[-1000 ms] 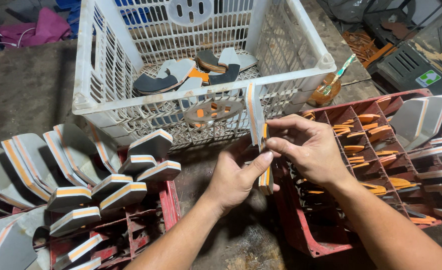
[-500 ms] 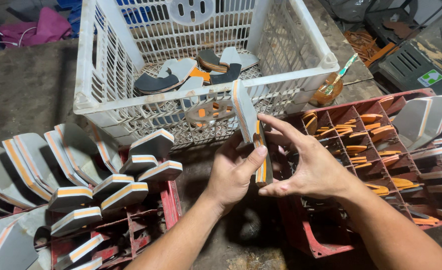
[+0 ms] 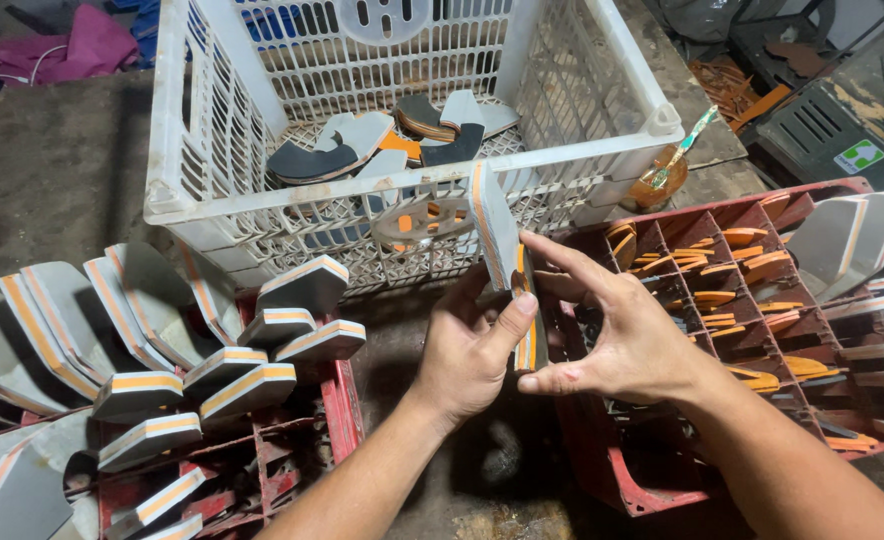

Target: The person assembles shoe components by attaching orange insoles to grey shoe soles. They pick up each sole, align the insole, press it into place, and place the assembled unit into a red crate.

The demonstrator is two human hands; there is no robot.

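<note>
- The grey sole piece (image 3: 493, 228) has an orange layer along its edge; it stands upright on edge, tilted slightly toward 11 o'clock, at frame centre.
- A second layered piece (image 3: 526, 340) sits directly below it at 6 o'clock, edge-on, showing orange and pale stripes.

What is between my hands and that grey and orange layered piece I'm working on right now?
Nothing visible. The left hand already grips the grey and orange layered piece from the side, thumb on its edge. The right hand is open beside it, its index fingertip at the piece.
</note>
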